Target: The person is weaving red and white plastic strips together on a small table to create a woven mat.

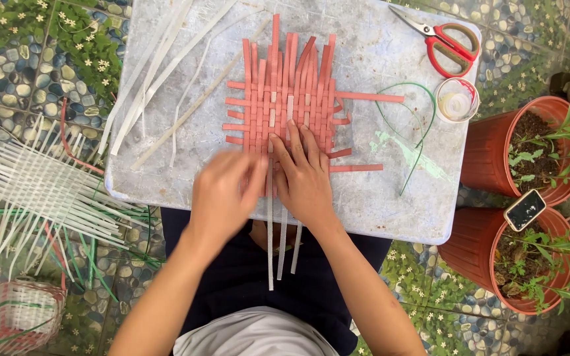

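Both hands (265, 181) on pink woven mat (285, 99); left apparently blurred.

We see a white board (377, 198) carrying a red woven mat (285, 99), white strips (159, 59), scissors (446, 43) — and a tape roll (458, 100).

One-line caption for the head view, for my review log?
Both hands, left hand and right hand, press on a pink woven strip mat on a white board, red scissors nearby.
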